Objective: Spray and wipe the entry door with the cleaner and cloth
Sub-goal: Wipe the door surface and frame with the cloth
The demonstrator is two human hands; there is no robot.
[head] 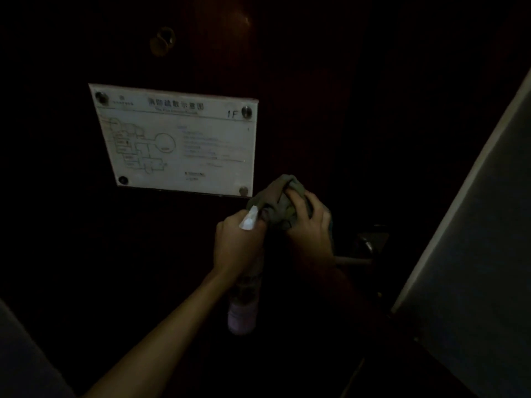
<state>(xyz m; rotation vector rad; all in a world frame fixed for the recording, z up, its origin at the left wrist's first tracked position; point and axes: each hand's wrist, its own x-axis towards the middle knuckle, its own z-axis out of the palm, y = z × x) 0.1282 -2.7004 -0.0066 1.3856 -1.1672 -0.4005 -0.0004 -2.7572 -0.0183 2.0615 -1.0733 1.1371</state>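
Light: very dim, so fine detail is lost in most of the view.
Door [316, 110]: dark wood, filling the middle of the view, straight ahead of both hands.
Spray bottle [242, 308]: upright in front of the door's lower half, with a pale purple body hanging below the fist and a white spray head sticking up above it.
Left hand [238, 245]: fingers curled tight round the bottle's neck. I cannot tell whether a finger lies on the trigger.
Cloth [275, 202]: a grey-green bunch just under the lower right corner of the sign and just right of the spray head, which points at it (the tip looks to be touching it or nearly so).
Right hand [310, 225]: fingers curled over the top of the cloth and gripping it in a wad. The cloth spills out above and to the left of the knuckles. Whether the wad presses on the door cannot be told.
Sign [178, 139]: a pale floor plan marked 1F, fixed to the door with four round studs, above and left of the hands.
Peephole [162, 41]: a brass fitting high on the door, above the sign.
Door handle [353, 259]: a metal lever with a lock plate, just right of the right wrist and partly hidden behind it.
Wall [474, 254]: a pale surface along the right edge, beside the door.
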